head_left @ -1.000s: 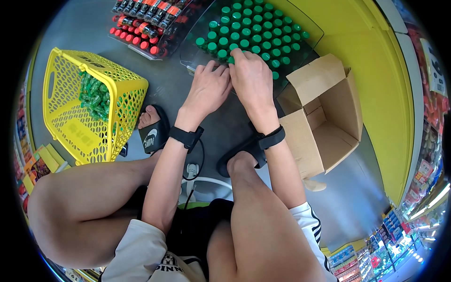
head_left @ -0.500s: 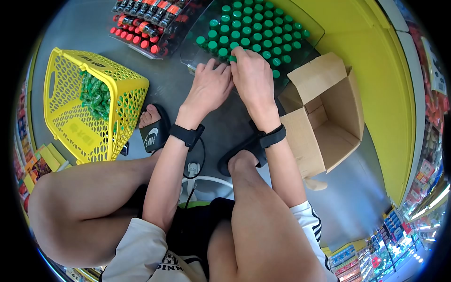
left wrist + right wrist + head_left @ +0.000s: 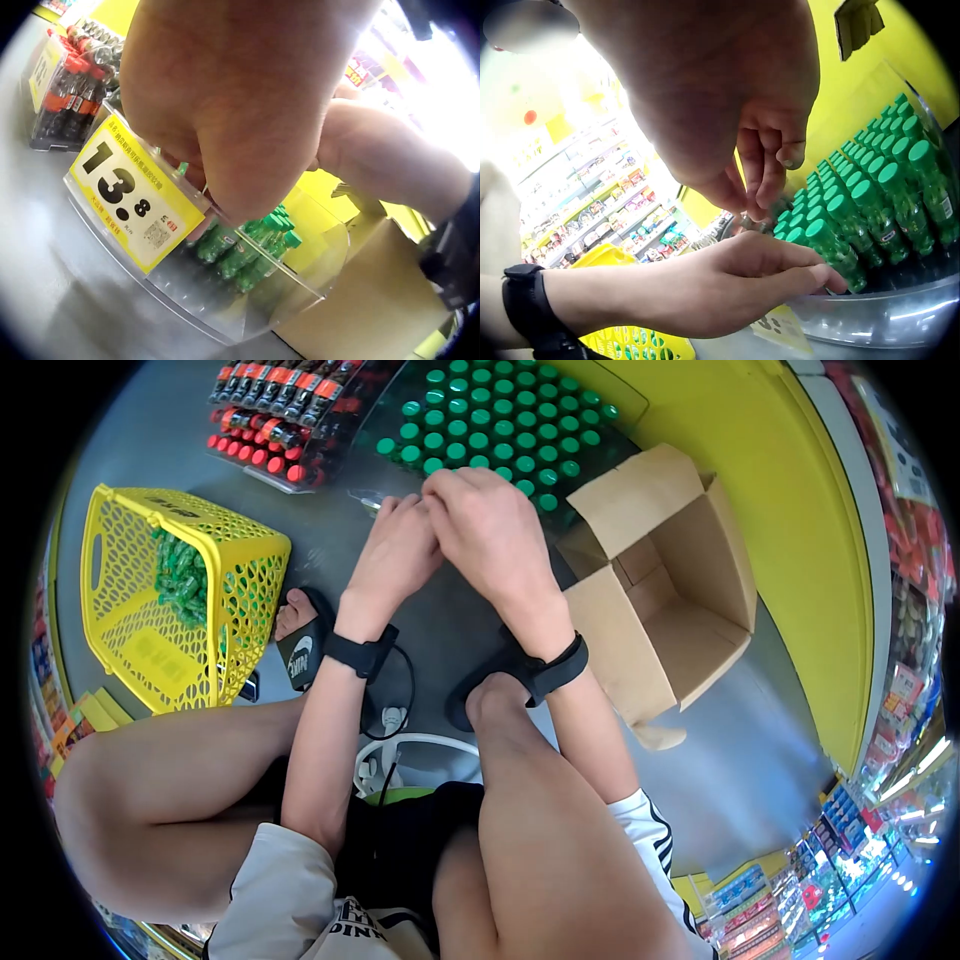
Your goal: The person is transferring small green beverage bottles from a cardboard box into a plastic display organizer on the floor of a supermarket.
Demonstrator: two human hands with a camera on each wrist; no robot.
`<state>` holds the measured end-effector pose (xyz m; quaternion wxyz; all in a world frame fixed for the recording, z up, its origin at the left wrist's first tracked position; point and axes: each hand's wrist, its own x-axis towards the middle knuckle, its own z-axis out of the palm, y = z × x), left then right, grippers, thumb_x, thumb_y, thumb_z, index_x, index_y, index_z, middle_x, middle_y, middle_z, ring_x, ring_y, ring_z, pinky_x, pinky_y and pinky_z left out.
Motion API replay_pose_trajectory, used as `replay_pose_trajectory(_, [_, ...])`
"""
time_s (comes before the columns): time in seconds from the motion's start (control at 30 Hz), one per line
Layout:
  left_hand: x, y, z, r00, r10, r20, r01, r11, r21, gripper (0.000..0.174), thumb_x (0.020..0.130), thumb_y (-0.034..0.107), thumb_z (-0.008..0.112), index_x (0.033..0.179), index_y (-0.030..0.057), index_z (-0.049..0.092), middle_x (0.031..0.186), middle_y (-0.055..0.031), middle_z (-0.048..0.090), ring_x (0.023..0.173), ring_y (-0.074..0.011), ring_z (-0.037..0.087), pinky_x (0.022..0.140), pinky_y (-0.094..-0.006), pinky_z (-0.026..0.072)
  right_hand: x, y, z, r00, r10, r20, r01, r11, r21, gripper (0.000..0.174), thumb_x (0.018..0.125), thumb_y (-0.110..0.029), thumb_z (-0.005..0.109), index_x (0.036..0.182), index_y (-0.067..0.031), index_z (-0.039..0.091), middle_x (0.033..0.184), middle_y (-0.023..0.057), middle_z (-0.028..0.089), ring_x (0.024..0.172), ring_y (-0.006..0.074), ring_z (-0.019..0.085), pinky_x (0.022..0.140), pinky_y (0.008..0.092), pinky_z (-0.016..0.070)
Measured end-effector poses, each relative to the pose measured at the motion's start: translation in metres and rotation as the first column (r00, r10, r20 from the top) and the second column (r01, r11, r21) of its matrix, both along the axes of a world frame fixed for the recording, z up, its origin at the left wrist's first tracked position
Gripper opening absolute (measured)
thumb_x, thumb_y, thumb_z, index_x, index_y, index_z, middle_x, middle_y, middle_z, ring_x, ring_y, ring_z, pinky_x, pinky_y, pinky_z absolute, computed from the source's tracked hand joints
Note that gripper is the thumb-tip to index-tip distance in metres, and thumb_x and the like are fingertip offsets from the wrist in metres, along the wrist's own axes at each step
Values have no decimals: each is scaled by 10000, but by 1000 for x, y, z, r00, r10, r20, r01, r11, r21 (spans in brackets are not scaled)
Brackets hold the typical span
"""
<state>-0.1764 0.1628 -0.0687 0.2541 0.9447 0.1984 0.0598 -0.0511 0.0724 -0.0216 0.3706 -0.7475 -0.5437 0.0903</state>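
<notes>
Green-capped bottles [image 3: 500, 420] stand in close rows inside a clear plastic bin [image 3: 885, 319], at the top of the head view. My left hand [image 3: 400, 550] is at the bin's near rim, its thumb lying along the forefinger in the right wrist view. Just above and beside it, my right hand [image 3: 490, 525] has its fingers pointing down with the tips bunched together. The hands overlap in the head view, which hides their fingertips; I cannot tell what is between them. A yellow price card [image 3: 131, 195] on the bin's front reads 13.8, close under the left hand.
At right stands an open cardboard box [image 3: 690, 650] with its flaps out. A yellow basket [image 3: 230, 560] lies on its side at left, with green-wrapped pieces [image 3: 182, 580] inside. Red-capped dark bottles [image 3: 262, 458] fill a rack at upper left. A yellow wall [image 3: 800, 540] runs along the right.
The head view has shifted, so bottles, box and basket appear farther left. Both hands have drawn slightly back from the bottle rows, and the green cap earlier seen at the right fingertips is hidden now.
</notes>
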Motion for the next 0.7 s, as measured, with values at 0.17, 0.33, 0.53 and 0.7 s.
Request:
replay_pose_trajectory(0.17, [18,-10,41,987,48,156,-36,996,-80,170,856,58,731,1002,-23,700,990,-156,720,966,-385,647,887,-508,535,2,-23,29,999,-43,-34,45,997,63,47,862,-41,692,896,-14,675,837,154,675,872,355,695,735,470,587])
replay_pose_trajectory(0.33, [41,-34,77,974,-59,220,68,997,-33,238,812,-47,687,1047,-13,692,1001,-153,668,1019,-366,637,898,-467,557,16,-60,56,954,-254,-158,268,961,71,62,937,-92,703,942,-31,710,864,157,720,847,348,711,734,459,577])
replay_pose_trajectory(0.53, [70,-75,109,947,-175,271,183,983,-4,326,830,-110,641,1135,-4,693,1058,-156,636,1059,-380,629,897,-463,546,48,-125,72,866,-499,-26,498,867,-17,56,927,-94,745,961,-51,731,770,119,694,689,299,692,644,424,553])
replay_pose_trajectory(0.7, [87,-113,118,982,-32,189,62,986,-152,240,988,44,658,1226,54,681,1026,-181,680,952,-427,684,819,-503,563,80,-196,78,863,-501,61,481,780,-400,211,981,-276,745,1026,-72,774,851,134,750,774,323,725,705,453,560])
